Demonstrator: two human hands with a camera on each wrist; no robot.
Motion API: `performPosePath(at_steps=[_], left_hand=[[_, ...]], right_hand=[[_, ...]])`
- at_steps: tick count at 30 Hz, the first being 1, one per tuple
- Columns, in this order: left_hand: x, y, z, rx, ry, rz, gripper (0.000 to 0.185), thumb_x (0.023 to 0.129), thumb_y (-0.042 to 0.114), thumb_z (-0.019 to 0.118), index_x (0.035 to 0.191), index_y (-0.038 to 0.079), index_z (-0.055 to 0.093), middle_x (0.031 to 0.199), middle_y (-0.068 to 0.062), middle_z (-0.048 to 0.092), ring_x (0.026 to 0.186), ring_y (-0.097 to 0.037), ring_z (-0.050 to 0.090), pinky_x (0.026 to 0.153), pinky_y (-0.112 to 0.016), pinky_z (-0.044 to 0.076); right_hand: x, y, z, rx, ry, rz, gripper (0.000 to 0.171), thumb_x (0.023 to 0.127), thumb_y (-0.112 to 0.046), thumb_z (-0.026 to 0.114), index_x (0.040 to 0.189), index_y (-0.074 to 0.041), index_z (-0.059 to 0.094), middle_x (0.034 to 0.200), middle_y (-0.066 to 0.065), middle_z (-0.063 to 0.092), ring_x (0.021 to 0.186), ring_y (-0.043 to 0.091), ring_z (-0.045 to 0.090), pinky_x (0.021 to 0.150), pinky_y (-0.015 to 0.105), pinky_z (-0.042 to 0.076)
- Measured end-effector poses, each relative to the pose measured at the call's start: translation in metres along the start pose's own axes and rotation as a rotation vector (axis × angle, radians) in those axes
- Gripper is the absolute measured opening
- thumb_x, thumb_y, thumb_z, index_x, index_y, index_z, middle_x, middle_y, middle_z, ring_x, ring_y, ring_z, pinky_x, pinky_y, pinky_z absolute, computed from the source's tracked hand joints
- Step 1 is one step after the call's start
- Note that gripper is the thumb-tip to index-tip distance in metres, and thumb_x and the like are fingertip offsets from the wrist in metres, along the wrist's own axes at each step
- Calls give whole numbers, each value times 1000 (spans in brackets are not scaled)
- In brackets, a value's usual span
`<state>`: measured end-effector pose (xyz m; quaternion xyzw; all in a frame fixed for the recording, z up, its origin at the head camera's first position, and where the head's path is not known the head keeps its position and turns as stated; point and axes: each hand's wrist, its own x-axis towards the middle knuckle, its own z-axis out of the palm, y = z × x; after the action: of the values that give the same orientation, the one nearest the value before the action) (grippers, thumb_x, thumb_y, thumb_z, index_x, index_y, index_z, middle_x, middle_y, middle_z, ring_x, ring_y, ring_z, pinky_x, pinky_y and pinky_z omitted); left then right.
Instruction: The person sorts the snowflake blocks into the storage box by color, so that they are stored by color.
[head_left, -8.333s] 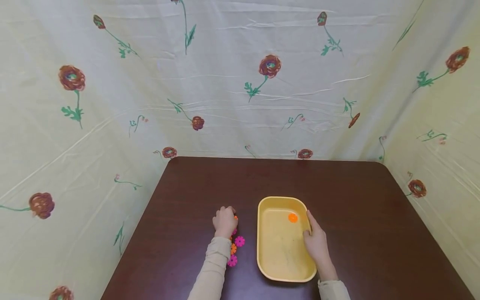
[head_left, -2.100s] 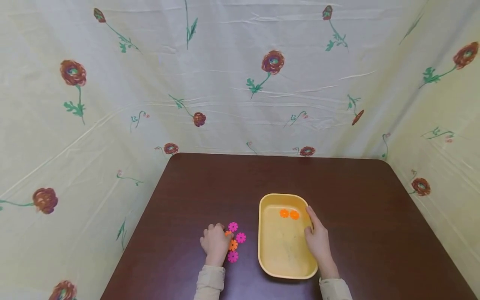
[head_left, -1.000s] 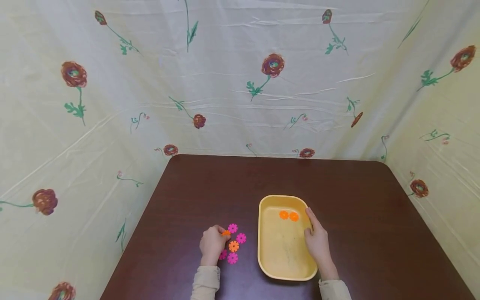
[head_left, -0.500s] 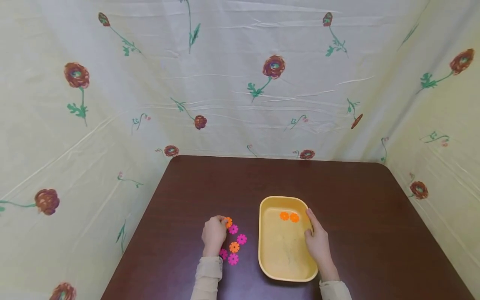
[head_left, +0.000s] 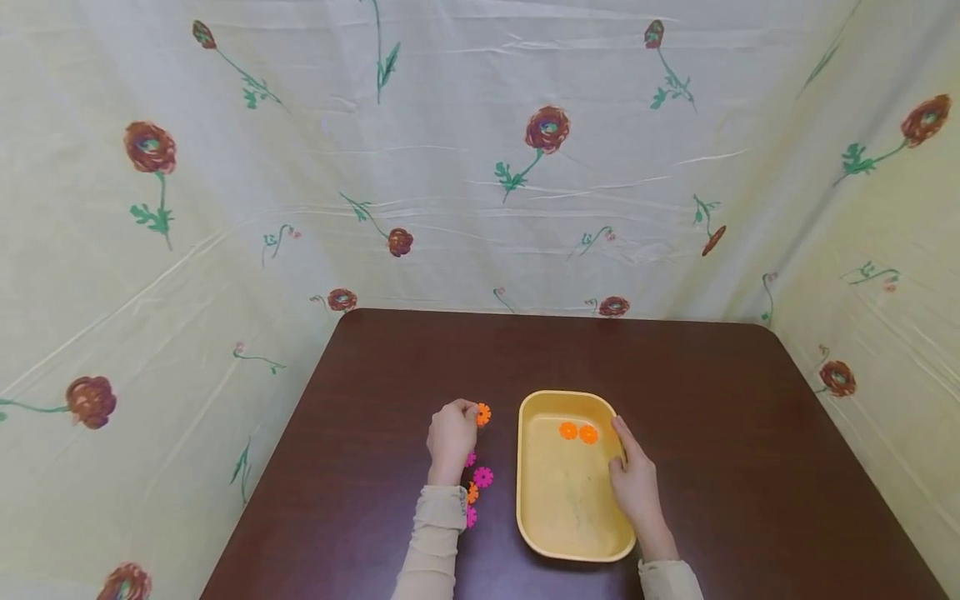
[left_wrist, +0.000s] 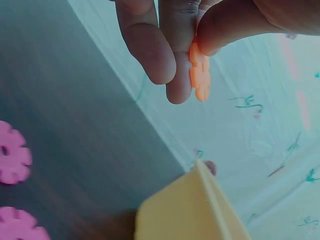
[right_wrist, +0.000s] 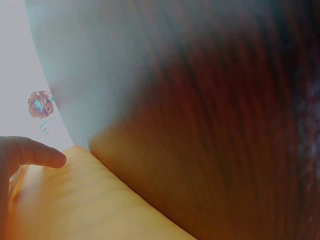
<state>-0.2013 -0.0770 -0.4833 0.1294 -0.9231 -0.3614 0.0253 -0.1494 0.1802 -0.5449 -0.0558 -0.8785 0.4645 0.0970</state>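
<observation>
Left hand point(head_left: 452, 433) pinches an orange flower disc point(head_left: 483, 413) above the desk point(head_left: 712, 392), just left of the yellow tray point(head_left: 527, 508). Tray holds two orange discs point(head_left: 578, 432). Right hand point(head_left: 636, 483), fingers relaxed, rests on tray's right rim.

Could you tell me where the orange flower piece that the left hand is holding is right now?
In the head view, the orange flower piece is pinched by the left hand, just left of the yellow tray.
</observation>
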Motion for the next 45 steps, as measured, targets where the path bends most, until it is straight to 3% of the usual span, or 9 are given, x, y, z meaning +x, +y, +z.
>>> performPosePath(at_steps=[9, 15, 24, 30, 35, 41, 45], left_hand=[[1, 27, 6, -63, 7, 30, 14, 88, 24, 60, 89, 14, 68, 76, 1, 65, 62, -16, 58, 50, -32, 41], [-3, 44, 20, -91, -26, 59, 14, 88, 26, 60, 87, 14, 68, 71, 4, 65, 62, -14, 58, 50, -31, 41], [-10, 73, 46, -132, -95, 44, 14, 90, 23, 57, 94, 12, 64, 64, 8, 65, 57, -11, 54, 49, -25, 37], [-18, 82, 64, -170, -121, 45, 13, 90, 20, 57, 94, 11, 65, 63, 6, 66, 54, -12, 55, 47, -26, 37], [-21, 86, 79, -212, -140, 50, 11, 87, 17, 59, 89, 10, 67, 62, 4, 67, 57, -11, 58, 49, -24, 38], [-23, 92, 96, -184, -186, -23, 12, 86, 24, 60, 87, 15, 69, 60, 9, 65, 56, -9, 57, 48, -25, 37], [-27, 93, 107, -160, -196, -37, 13, 85, 25, 61, 80, 16, 68, 64, 8, 64, 58, -11, 55, 49, -26, 37]], right_hand=[[1, 0, -1, -3, -1, 8, 58, 85, 9, 44, 140, -6, 36, 145, 8, 33, 131, 30, 33, 99, 44, 35], [1, -2, -1, 6, -4, 14, 58, 85, 10, 43, 140, -6, 36, 146, 7, 33, 131, 28, 34, 88, 39, 37], [1, -1, -1, -1, 3, 10, 58, 84, 10, 43, 139, -6, 36, 145, 6, 34, 130, 28, 35, 89, 39, 38], [1, -2, -1, 17, 13, -19, 59, 83, 12, 43, 139, -5, 37, 144, 10, 35, 130, 28, 35, 101, 43, 33], [2, -1, -1, 15, 24, -26, 59, 82, 13, 44, 138, -4, 37, 143, 11, 36, 130, 28, 34, 103, 44, 28], [2, 1, 1, 5, 65, -58, 59, 80, 14, 45, 136, -4, 41, 141, 10, 40, 128, 27, 38, 101, 42, 31], [2, 2, 2, 0, 67, -56, 59, 79, 14, 46, 136, -4, 42, 141, 9, 40, 127, 28, 39, 100, 44, 32]])
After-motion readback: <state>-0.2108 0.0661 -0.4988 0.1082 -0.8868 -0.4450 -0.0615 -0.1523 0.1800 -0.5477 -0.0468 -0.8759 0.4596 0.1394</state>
